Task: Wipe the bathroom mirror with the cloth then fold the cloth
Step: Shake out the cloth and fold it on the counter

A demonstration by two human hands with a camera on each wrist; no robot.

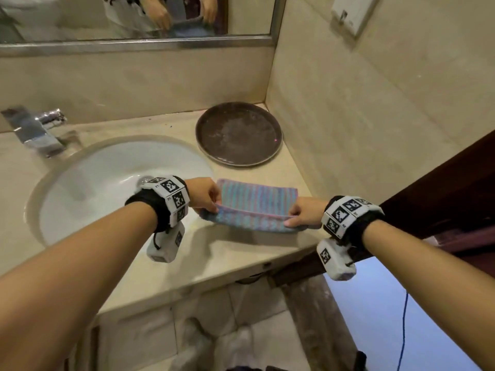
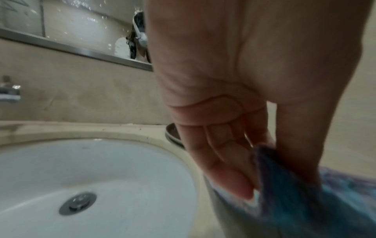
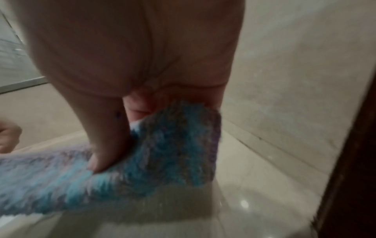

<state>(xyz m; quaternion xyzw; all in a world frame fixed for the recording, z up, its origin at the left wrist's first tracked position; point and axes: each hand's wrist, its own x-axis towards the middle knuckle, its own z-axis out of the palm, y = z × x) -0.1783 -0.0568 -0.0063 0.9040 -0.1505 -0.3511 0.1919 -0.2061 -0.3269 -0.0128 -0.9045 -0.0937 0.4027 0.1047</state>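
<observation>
A blue and pink striped cloth (image 1: 255, 200) is held just above the beige counter (image 1: 227, 253), right of the basin, with its near edge doubled over. My left hand (image 1: 207, 198) pinches the cloth's left end (image 2: 289, 180) between thumb and fingers. My right hand (image 1: 300, 214) pinches the right end (image 3: 175, 145), thumb on top. The mirror (image 1: 134, 17) hangs on the wall above and reflects both hands and the cloth.
A white basin (image 1: 112, 183) with a chrome tap (image 1: 37, 129) lies to the left. A round dark plate (image 1: 238, 133) sits in the back corner by the tiled wall (image 1: 375, 108). A dark wooden door frame (image 1: 442, 188) stands at the right.
</observation>
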